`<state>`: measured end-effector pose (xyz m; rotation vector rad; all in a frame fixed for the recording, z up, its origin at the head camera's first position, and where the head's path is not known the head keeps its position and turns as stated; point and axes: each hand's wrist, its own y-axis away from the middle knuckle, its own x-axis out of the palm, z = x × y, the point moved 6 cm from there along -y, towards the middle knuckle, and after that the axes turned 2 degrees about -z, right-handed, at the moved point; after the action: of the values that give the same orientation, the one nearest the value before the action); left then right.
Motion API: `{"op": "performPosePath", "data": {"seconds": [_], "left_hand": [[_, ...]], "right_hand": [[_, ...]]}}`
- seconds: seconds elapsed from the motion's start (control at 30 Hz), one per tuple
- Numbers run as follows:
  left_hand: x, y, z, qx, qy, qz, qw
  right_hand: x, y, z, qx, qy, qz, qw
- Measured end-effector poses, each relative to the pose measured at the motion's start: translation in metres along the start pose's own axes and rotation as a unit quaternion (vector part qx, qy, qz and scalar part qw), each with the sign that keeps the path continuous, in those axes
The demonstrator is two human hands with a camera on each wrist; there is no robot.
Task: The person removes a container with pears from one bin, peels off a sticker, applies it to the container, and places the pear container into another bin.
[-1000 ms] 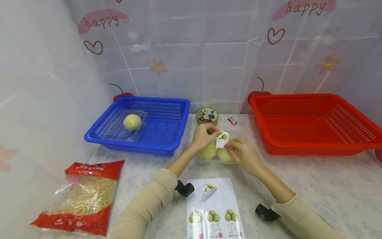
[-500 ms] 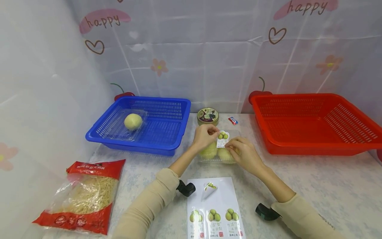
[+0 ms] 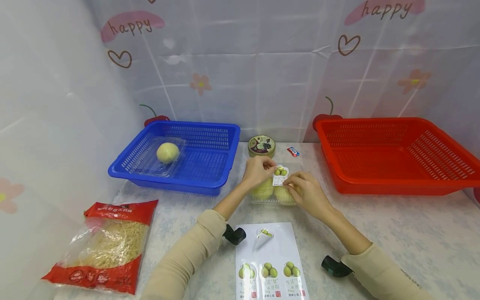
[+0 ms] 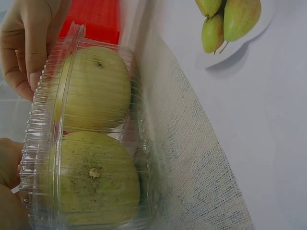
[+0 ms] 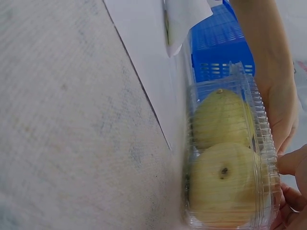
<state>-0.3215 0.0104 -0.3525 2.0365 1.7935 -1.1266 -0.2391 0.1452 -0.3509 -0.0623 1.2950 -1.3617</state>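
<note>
In the head view, a white sticker (image 3: 279, 178) printed with green pears and writing lies over the lid of a clear plastic clamshell box (image 3: 271, 201). My left hand (image 3: 258, 171) pinches the sticker's upper left edge. At its lower right corner, the thumb and fingers of my right hand (image 3: 308, 195) pinch it. Whole yellow-green pears (image 4: 93, 177) fill the box, which appears closed in both wrist views. Below the box lies a sheet of matching stickers (image 3: 267, 252), with one sticker near its top partly peeled and curled.
A blue basket (image 3: 202, 185) at left holds another clear box with one pale fruit (image 3: 167, 153). A red basket (image 3: 397, 187) stands at right. Behind the clamshell are a round tin (image 3: 261, 146) and a small wrapped candy (image 3: 293, 151). A pasta bag (image 3: 108, 250) lies front left.
The sticker sits slightly lower against the lid, its top edge a little down from before. Both hands keep nearly the same place.
</note>
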Motion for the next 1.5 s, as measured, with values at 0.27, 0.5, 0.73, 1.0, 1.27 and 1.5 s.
{"op": "performPosePath", "data": {"seconds": [0.27,0.5,0.73,1.0,1.27,1.5], "left_hand": [[0.002,-0.002,0.001,0.002,-0.034,-0.002,0.9994],[0.004,-0.003,0.000,0.002,-0.077,0.003,0.9970],[0.006,-0.005,0.001,0.004,-0.104,-0.002,0.9946],[0.005,-0.006,-0.001,0.004,-0.112,-0.007,0.9937],[0.005,-0.006,0.000,0.025,-0.101,0.047,0.9934],[0.002,-0.004,-0.002,0.062,-0.111,0.150,0.9805]], "right_hand": [[0.001,0.001,-0.001,0.011,0.001,0.009,0.9999],[-0.001,0.001,0.002,-0.006,0.008,0.008,0.9999],[-0.001,0.002,0.005,-0.028,0.008,0.015,0.9995],[0.001,0.002,0.010,-0.048,0.004,0.027,0.9985],[0.004,-0.002,0.008,-0.035,-0.001,0.039,0.9986],[0.007,-0.008,-0.003,-0.008,-0.013,0.062,0.9980]]}}
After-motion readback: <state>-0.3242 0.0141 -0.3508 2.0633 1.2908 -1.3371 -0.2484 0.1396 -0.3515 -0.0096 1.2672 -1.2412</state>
